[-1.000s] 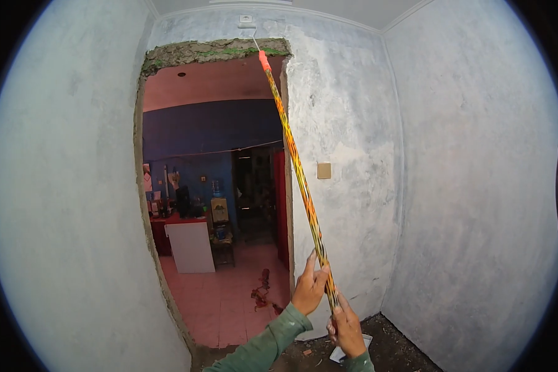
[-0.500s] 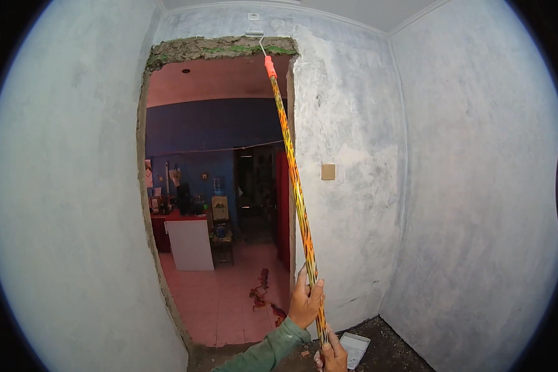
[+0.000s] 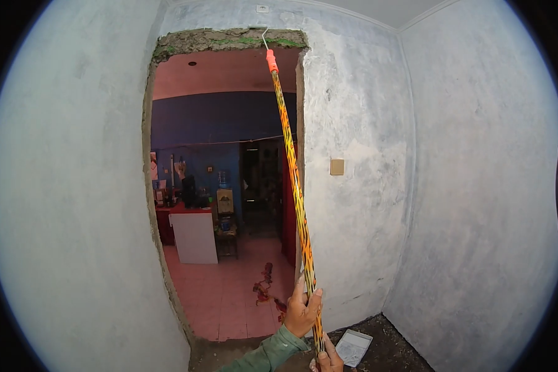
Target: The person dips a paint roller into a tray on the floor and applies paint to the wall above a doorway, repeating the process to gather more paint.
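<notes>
The left hand [image 3: 299,317], nearer the bent wire [image 3: 265,40] at upper centre, and right hand [image 3: 330,361] below hold the patterned pole [image 3: 296,186] in closed grips; it slants up-left from lower centre.

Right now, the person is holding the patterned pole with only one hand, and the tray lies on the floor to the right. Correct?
Not one hand but two: the head view shows the left hand and, below it, the right hand gripping the patterned pole. The tray does lie on the floor to the right.
</notes>
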`<action>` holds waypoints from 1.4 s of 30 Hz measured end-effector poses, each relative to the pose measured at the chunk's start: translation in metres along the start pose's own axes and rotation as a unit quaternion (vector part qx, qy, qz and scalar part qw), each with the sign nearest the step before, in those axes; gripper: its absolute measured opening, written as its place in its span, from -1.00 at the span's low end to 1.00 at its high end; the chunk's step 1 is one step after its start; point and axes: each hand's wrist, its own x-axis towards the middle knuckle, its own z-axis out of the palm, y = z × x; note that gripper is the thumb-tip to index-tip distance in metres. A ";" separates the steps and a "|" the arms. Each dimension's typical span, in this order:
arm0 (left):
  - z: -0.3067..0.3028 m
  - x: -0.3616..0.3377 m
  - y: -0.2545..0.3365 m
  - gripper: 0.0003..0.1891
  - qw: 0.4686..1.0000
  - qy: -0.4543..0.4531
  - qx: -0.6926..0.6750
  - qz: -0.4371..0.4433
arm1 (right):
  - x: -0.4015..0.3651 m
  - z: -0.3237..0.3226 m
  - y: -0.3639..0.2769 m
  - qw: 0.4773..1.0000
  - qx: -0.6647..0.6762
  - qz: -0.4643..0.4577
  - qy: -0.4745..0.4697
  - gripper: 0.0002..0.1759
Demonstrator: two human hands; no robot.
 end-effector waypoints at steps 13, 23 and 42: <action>-0.017 0.064 0.025 -0.44 0.999 -0.003 0.002 0.036 | 0.050 0.030 -0.051 0.996 -0.053 -0.067 0.004 -0.28; -0.026 0.077 0.045 -0.47 0.998 -0.014 -0.047 0.046 | 0.052 0.042 -0.062 0.998 -0.044 -0.036 -0.018 -0.28; -0.042 0.094 0.055 -0.43 0.998 -0.020 -0.048 0.033 | 0.076 0.060 -0.048 0.993 -0.039 -0.112 -0.011 -0.27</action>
